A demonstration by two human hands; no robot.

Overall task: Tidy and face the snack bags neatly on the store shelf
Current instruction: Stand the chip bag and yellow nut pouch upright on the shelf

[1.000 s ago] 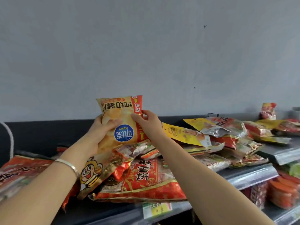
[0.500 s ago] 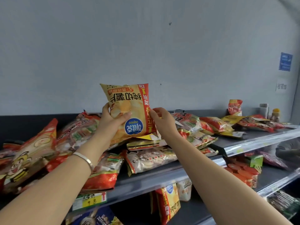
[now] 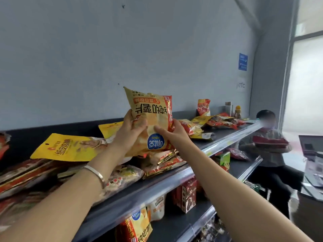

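A yellow potato chip bag (image 3: 150, 109) with a red side stripe and a blue round logo is held upside down above the top shelf (image 3: 176, 179). My left hand (image 3: 130, 132) grips its left edge, thumb across the front. My right hand (image 3: 172, 132) holds its right edge, thumb on the front near the logo. Below it lies a loose heap of snack bags, among them a flat yellow bag (image 3: 70, 147) and red and gold bags (image 3: 162, 161).
More scattered bags (image 3: 220, 120) lie further right on the top shelf, one red bag (image 3: 203, 107) standing against the wall. Lower shelves hold boxes (image 3: 186, 194) and chip bags (image 3: 136, 226). A seated person (image 3: 269, 147) holding a red bag is at the right.
The view has swung right along the shelf, bringing the seated person and window into sight. Both hands keep their hold on the upside-down chip bag, now tilted slightly.
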